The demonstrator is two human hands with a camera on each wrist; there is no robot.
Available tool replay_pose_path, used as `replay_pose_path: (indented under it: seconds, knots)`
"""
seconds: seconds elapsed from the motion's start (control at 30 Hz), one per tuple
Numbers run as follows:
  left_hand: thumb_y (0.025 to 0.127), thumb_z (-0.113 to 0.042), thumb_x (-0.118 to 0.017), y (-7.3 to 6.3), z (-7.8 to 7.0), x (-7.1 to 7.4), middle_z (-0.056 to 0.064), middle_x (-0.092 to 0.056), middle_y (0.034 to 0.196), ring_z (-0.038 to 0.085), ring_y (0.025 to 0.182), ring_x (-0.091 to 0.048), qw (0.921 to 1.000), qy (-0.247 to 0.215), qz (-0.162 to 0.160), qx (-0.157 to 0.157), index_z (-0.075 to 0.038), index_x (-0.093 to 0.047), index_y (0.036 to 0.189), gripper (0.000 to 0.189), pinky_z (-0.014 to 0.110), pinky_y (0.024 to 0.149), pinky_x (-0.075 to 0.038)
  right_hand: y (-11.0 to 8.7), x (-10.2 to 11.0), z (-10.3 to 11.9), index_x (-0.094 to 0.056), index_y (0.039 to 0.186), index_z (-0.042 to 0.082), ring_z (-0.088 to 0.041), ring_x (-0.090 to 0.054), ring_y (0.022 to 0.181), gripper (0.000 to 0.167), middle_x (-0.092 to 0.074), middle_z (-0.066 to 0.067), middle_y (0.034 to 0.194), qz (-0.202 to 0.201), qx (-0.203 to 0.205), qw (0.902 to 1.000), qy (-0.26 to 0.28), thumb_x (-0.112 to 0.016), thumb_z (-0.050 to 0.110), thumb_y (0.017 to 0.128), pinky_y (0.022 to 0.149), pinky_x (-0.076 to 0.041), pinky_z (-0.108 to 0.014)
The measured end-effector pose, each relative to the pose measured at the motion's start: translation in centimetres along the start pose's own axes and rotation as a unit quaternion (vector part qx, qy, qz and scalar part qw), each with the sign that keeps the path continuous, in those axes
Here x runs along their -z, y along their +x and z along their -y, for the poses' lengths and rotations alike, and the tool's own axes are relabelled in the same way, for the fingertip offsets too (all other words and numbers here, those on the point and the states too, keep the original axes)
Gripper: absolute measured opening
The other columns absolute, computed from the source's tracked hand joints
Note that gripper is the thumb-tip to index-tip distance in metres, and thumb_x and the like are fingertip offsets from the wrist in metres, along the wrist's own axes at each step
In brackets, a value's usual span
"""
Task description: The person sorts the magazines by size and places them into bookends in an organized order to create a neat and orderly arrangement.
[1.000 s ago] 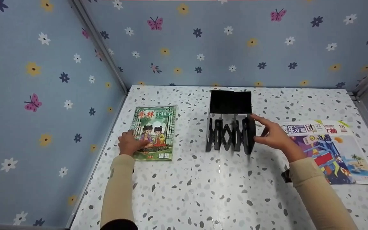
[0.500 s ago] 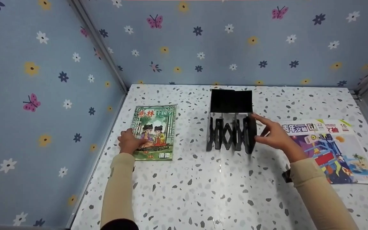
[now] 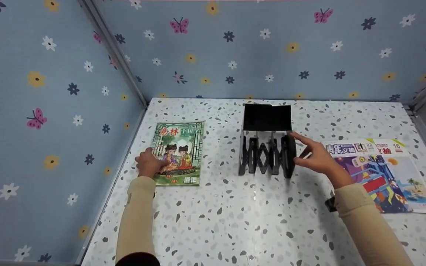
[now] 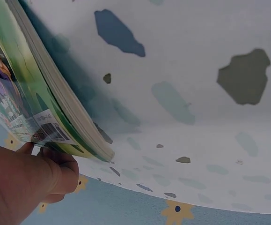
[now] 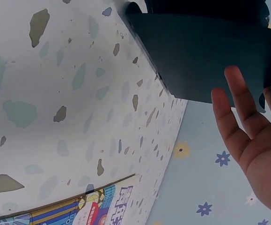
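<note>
My left hand [image 3: 148, 163] grips the left side of a green illustrated magazine [image 3: 183, 140], thumb across the cover. The left wrist view shows fingers [image 4: 62, 173] at its edge near the barcode and a dark shadow along its pages. A black expandable bookend rack [image 3: 262, 157] with crisscross slats stands to the right of the magazine, its solid panel [image 3: 267, 117] at the back. My right hand [image 3: 318, 159] touches the rack's right end plate [image 5: 196, 61], index fingertip at its top far corner and thumb lower down. In the right wrist view, two fingers [image 5: 240, 89] reach out straight over the plate.
Two overlapping magazines [image 3: 416, 188] lie on the right of the speckled white table [image 3: 216, 221], partly behind my right forearm. Flowered blue panels [image 3: 198, 48] wall in the back and both sides. A small black item [image 3: 330, 204] shows beside the right cuff.
The head view has shifted very slightly. My left hand has moved a touch on the magazine's left edge; the right hand and the rack stay as they were.
</note>
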State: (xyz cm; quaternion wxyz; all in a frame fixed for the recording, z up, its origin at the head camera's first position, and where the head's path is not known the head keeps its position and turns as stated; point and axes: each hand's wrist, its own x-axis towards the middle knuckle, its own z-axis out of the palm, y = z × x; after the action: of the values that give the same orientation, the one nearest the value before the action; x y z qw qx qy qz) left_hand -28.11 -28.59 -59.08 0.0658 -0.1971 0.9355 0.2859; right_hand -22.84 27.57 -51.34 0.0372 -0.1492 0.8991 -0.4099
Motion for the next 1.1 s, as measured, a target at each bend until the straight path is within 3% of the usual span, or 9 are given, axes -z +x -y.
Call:
replay_pose_path:
  seconds: [0.43, 0.7, 0.87, 0.97, 1.1]
  knots:
    - [0.073, -0.042, -0.081, 0.0, 0.2, 0.2, 0.031, -0.036, 0.143, 0.05, 0.127, -0.033, 0.9999, 0.011, -0.006, -0.012, -0.005, -0.029, 0.15, 0.101, 0.063, 0.103, -0.031, 0.0, 0.0, 0.1, -0.037, 0.148, 0.037, -0.025, -0.066, 0.082, 0.081, -0.044, -0.019, 0.147, 0.0, 0.007, 1.0, 0.004, -0.071, 0.011, 0.079, 0.055, -0.048, -0.032]
    - [0.074, -0.035, -0.082, -0.1, 0.1, 0.8, 0.03, -0.024, 0.145, 0.044, 0.125, -0.043, 0.9968, -0.07, 0.037, -0.006, -0.006, -0.015, 0.154, 0.109, 0.055, 0.103, -0.04, -0.2, -0.1, 0.0, -0.036, 0.15, 0.032, -0.026, -0.065, 0.085, 0.079, -0.04, -0.018, 0.15, 0.005, 0.005, 0.9999, 0.011, -0.069, 0.011, 0.081, 0.057, -0.049, -0.033]
    - [0.073, -0.035, -0.083, 0.2, -0.2, 1.0, 0.03, -0.025, 0.149, 0.043, 0.131, -0.04, 0.9956, -0.078, 0.051, -0.004, -0.006, -0.011, 0.155, 0.112, 0.054, 0.105, -0.038, -0.2, -0.2, 0.3, -0.035, 0.148, 0.039, -0.025, -0.065, 0.085, 0.081, -0.04, -0.016, 0.151, 0.004, -0.006, 0.9998, 0.017, -0.07, 0.011, 0.08, 0.057, -0.049, -0.033]
    - [0.075, -0.031, -0.081, 0.4, -0.2, 1.1, 0.028, -0.03, 0.149, 0.039, 0.121, -0.05, 0.994, -0.096, 0.051, 0.002, -0.009, -0.012, 0.155, 0.109, 0.05, 0.096, -0.046, -0.1, -0.2, 0.3, -0.037, 0.149, 0.034, -0.025, -0.065, 0.084, 0.08, -0.041, -0.018, 0.149, 0.003, -0.002, 0.9999, 0.016, -0.07, 0.01, 0.08, 0.057, -0.049, -0.033]
    - [0.078, -0.024, -0.08, 0.4, 0.0, 1.3, 0.024, -0.043, 0.142, 0.027, 0.09, -0.067, 0.9875, -0.149, 0.051, 0.007, -0.016, -0.012, 0.156, 0.104, 0.04, 0.074, -0.056, 0.2, 0.0, 0.0, -0.037, 0.15, 0.027, -0.025, -0.066, 0.082, 0.079, -0.042, -0.019, 0.149, 0.005, 0.005, 0.9999, 0.014, -0.07, 0.009, 0.08, 0.055, -0.047, -0.032]
